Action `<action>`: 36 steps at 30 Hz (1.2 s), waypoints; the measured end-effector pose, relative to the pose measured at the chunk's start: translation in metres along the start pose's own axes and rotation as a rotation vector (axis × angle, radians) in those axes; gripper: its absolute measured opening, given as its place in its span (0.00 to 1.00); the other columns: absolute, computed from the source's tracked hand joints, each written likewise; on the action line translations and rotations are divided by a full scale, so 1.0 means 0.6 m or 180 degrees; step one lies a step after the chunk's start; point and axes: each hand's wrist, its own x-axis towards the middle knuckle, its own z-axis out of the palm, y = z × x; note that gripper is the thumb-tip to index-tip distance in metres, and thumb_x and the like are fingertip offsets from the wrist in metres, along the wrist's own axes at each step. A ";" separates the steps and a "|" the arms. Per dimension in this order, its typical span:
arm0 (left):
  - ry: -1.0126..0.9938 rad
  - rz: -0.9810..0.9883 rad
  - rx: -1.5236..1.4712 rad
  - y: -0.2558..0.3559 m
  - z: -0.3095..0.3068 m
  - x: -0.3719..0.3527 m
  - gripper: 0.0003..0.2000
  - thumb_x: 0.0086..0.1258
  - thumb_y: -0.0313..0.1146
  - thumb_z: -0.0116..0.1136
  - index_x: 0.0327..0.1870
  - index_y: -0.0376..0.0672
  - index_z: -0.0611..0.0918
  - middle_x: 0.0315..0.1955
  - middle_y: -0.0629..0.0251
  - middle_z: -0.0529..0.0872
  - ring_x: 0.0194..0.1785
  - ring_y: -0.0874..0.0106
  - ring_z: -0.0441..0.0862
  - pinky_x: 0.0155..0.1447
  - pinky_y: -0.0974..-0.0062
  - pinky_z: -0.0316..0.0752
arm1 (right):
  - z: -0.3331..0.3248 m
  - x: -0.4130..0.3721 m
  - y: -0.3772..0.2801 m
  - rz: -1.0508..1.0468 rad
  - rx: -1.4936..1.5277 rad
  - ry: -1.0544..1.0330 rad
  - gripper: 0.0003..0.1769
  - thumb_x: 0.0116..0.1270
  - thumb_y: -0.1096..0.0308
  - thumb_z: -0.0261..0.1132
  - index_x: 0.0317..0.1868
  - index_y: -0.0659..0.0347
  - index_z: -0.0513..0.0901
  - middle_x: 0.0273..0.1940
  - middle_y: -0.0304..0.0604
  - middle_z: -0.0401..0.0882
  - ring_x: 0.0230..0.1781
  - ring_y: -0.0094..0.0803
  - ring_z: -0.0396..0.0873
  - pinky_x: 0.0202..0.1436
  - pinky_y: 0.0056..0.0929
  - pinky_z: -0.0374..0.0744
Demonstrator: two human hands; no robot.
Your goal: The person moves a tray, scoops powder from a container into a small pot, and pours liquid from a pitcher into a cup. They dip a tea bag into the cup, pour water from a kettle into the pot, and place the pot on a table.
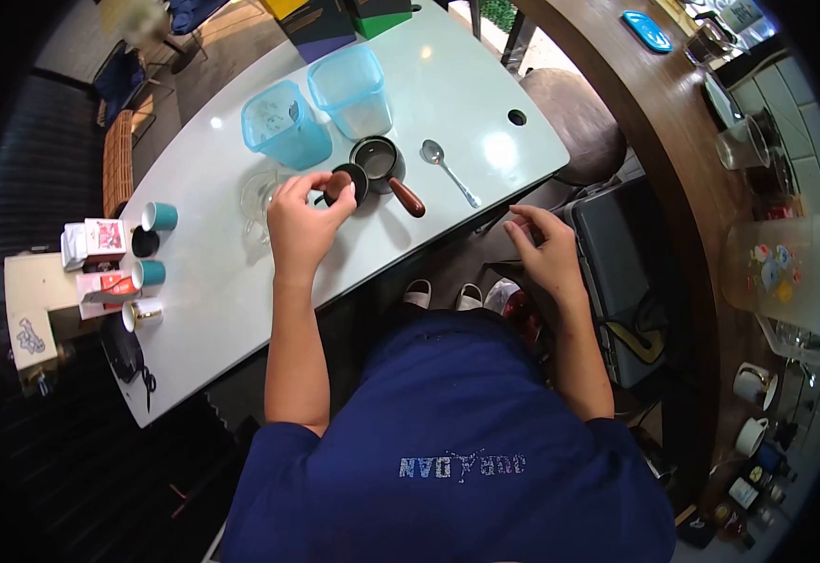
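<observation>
My left hand [302,218] is over the table with its thumb and fingers closed on a small black round piece with a brown top [338,184]; its exact kind is unclear. Right beside that piece stands a small dark metal pot [376,158], its brown wooden handle [407,198] pointing toward me. A clear glass vessel [255,199] is partly hidden behind my left hand. My right hand [548,246] hangs past the table's near edge, fingers bent and apart, holding nothing. Between the hands, farther back, a metal spoon [450,173] lies on the white table [466,84].
Two light-blue translucent bins [290,131] stand behind the pot, with boxes [316,23] beyond. Teal cups [159,217], a white mug [142,314] and scissors [149,383] are at the left end. A wooden counter [673,159] with several vessels runs along the right, above a grey case [616,272].
</observation>
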 end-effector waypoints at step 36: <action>-0.1193 -0.2673 -0.3747 0.025 0.159 -0.056 0.14 0.72 0.44 0.50 0.36 0.40 0.74 0.34 0.62 0.80 0.33 0.73 0.78 0.37 0.78 0.74 | -0.114 -0.045 0.052 0.0072 0.0026 0.0075 0.13 0.58 0.73 0.66 0.44 0.67 0.81 0.34 0.47 0.83 0.32 0.29 0.81 0.38 0.25 0.77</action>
